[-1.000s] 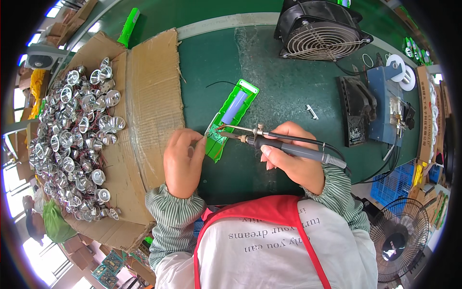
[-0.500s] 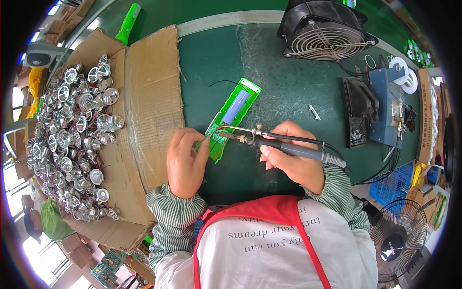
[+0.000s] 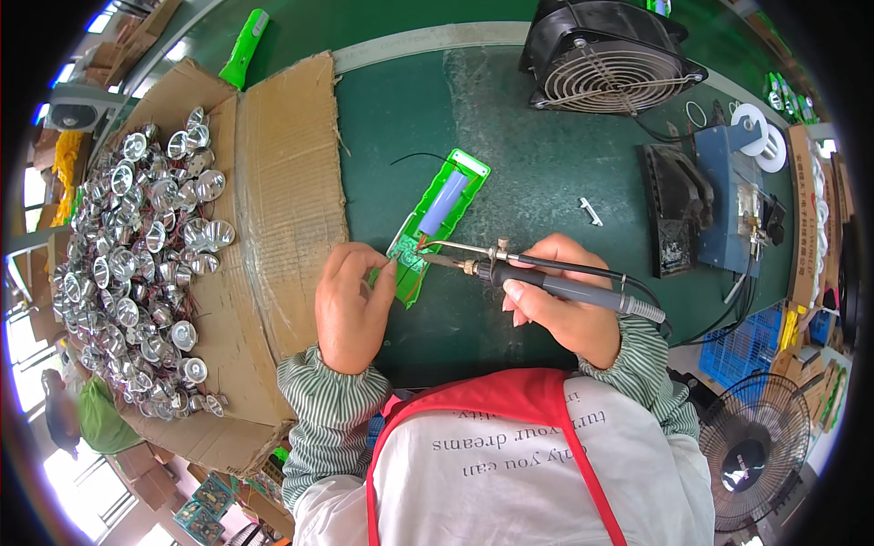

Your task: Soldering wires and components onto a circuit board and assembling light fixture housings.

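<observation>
A green plastic flashlight housing (image 3: 470,190) lies open and slanted on the bench. In it sit a lavender cylindrical battery cell (image 3: 443,204) and, at its near end, a small green circuit board (image 3: 411,254) with reddish wires. A thin black wire (image 3: 414,156) curls out at the far end. My left hand (image 3: 353,305) is closed in a pinch at the board's left edge; what its fingertips hold is hidden. My right hand (image 3: 569,300) grips a soldering iron (image 3: 564,284) with a thin metal feed tube (image 3: 460,246) along it. The iron's tip is over the board; contact is unclear.
A cardboard box (image 3: 289,200) at left holds many silvery reflector cups (image 3: 155,237). A black fan (image 3: 610,68) stands at the back. Right of centre are a small white plastic piece (image 3: 591,211), a black stand (image 3: 669,209) and a blue solder feeder (image 3: 728,200) with a white spool (image 3: 770,148).
My right hand has drawn the soldering iron slightly right and nearer to me, its tip shifting back across the board. My left hand stays almost still.
</observation>
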Tool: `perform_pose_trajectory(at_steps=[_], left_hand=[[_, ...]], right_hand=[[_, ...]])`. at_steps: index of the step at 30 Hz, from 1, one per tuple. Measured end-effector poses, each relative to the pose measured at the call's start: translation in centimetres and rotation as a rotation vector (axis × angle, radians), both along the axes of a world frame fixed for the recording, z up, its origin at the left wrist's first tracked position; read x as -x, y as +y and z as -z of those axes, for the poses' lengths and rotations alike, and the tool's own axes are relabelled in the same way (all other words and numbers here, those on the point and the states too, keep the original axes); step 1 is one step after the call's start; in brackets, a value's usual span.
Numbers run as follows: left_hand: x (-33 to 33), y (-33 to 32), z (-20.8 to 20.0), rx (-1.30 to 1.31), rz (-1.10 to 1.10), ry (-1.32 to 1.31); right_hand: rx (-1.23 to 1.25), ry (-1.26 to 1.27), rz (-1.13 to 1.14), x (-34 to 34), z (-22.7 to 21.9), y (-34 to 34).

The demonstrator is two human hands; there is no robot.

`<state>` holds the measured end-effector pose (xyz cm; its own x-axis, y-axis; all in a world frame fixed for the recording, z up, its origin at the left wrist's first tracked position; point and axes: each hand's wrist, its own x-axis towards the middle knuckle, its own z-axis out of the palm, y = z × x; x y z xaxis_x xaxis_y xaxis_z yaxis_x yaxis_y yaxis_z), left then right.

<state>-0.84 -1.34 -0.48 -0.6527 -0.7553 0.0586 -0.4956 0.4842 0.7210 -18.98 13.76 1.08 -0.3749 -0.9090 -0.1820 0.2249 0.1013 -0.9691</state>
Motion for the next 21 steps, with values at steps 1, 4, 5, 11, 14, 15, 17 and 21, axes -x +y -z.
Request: perform_pose_trajectory(at_steps=[1,4,5,11,14,15,17,21], left_hand=[[-0.04,-0.04,0.06,0.006,0.003,-0.001],[-0.10,-0.08,0.11,0.026,0.010,-0.010],[-0.11,-0.07,0.09,0.039,0.014,-0.018],[-0.35,-0.04,-0.23,-0.030,0.036,0.056],[-0.30,0.03,-0.61,-0.022,0.087,0.006],[-0.26,0.04,-0.52,-0.022,0.087,0.005],[-0.27,0.02,-0.28,-0.025,0.054,0.061],[-0.17,-0.11,-0.31,-0.055,0.006,0.024]], right_hand=[[0.009,-0.008,0.002,-0.01,-0.01,0.01],[-0.010,-0.014,-0.002,0.01,-0.08,0.14],[-0.009,-0.014,-0.002,0.04,-0.11,0.18],[-0.004,-0.014,0.004,0.03,-0.21,0.35],[-0.014,-0.038,0.005,0.10,-0.16,0.33],[-0.040,-0.058,0.010,0.19,-0.20,0.27],[-0.067,-0.081,0.016,0.19,-0.30,0.11],[-0.065,-0.105,0.025,-0.04,-0.25,-0.32]])
